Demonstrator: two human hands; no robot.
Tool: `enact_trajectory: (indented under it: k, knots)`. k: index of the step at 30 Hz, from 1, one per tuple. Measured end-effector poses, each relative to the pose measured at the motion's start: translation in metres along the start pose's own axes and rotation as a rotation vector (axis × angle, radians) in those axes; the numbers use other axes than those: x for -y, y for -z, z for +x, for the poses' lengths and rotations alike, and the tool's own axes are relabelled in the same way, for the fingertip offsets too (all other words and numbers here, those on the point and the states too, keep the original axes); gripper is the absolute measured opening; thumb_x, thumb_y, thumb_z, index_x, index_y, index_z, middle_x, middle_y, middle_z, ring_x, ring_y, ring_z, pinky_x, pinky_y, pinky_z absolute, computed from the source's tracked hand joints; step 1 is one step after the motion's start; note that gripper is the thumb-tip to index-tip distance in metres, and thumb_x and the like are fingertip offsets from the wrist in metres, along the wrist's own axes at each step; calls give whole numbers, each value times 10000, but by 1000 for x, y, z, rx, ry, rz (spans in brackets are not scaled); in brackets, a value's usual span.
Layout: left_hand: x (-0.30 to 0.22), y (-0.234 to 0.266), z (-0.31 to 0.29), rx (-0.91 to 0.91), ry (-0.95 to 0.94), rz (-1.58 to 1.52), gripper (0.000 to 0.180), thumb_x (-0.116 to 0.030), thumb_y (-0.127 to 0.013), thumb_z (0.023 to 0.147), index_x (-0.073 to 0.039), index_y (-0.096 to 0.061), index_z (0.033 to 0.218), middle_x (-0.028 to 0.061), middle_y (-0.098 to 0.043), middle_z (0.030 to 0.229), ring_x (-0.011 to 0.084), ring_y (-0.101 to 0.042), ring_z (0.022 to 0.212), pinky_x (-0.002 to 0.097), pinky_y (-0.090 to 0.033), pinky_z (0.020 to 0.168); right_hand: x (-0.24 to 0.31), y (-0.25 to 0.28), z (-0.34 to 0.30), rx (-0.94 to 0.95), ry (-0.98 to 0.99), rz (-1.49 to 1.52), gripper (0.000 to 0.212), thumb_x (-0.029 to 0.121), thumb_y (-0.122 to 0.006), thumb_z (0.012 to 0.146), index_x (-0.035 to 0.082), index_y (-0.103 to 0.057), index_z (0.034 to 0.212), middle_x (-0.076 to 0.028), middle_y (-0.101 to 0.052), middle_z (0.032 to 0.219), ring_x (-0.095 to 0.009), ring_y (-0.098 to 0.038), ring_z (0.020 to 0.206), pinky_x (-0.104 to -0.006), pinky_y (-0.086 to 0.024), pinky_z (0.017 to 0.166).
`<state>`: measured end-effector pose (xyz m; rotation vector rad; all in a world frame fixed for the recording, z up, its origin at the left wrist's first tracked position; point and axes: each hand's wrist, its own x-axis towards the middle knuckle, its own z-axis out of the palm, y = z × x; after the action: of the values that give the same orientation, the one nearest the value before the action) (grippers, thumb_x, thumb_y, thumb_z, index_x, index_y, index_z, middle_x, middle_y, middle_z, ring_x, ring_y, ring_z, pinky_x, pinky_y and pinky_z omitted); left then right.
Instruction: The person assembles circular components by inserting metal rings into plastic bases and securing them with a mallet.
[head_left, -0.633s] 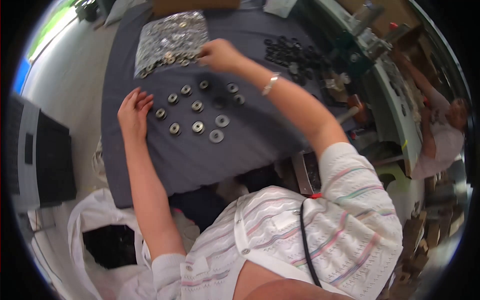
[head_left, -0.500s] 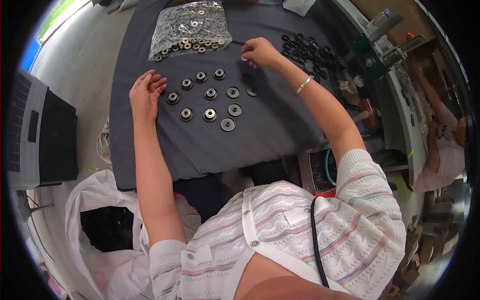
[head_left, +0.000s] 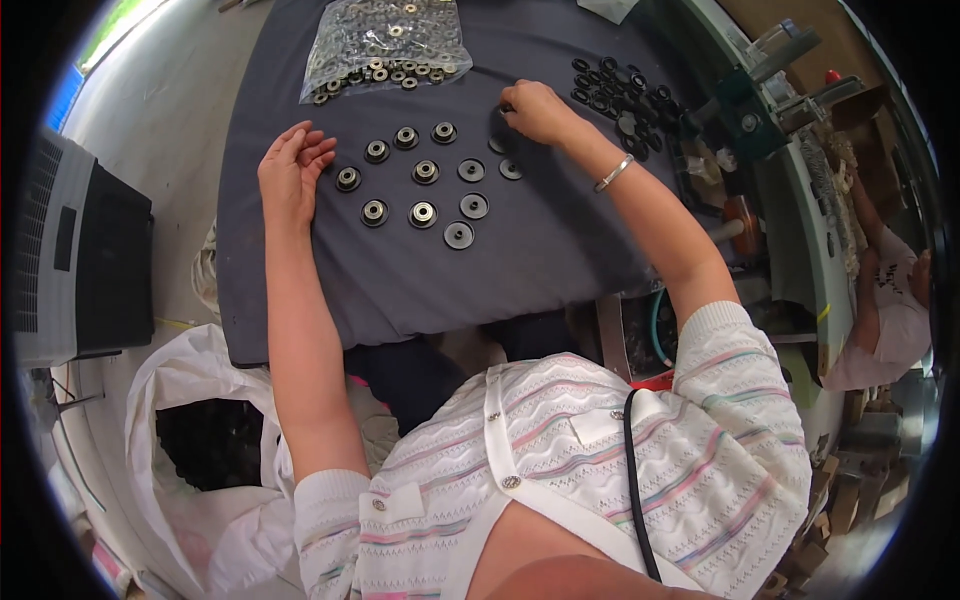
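My left hand hovers at the left of the table, its fingers loosely bent and apart, with nothing seen in it. Beside it, several round dark parts with shiny metal bearing rings stand in loose rows. To their right lie several flat dark discs with a small centre post. My right hand is over the far right of these, fingertips pinched and pointing down. Something dark shows at the fingertips, too small to make out. Just below them a dark disc lies in the hand's shadow.
A clear plastic bag of metal rings lies at the back, with loose rings at its mouth. Several black rings are heaped at the right, near a green machine. A white sack with black contents stands on the floor at left. Another person is at far right.
My right hand has shifted slightly right, and the small pale thing at its fingertips no longer shows. My left hand is nearly still. The whole view has tilted a little.
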<state>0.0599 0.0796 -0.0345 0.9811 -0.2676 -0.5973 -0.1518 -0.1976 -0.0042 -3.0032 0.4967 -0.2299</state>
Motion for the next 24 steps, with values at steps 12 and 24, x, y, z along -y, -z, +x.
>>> enact_trajectory:
  k: [12,24]
  knots:
    - [-1,2,-4,-17,8,-3,196,-83,-501,909,45,-553,1048,141,-604,876,251,-640,765,317,-524,636,82,30,-52,120,213,372,220,41,-589,724,-11,-606,937,-133,-577,856,-286,-599,771,-343,-489,689]
    - [-1,2,-3,-19,-3,26,209,-85,-504,908,60,-549,1051,151,-604,882,266,-638,781,329,-527,653,84,20,-49,115,278,225,194,33,-621,748,-16,-606,935,-136,-563,867,-329,-587,794,-382,-481,701]
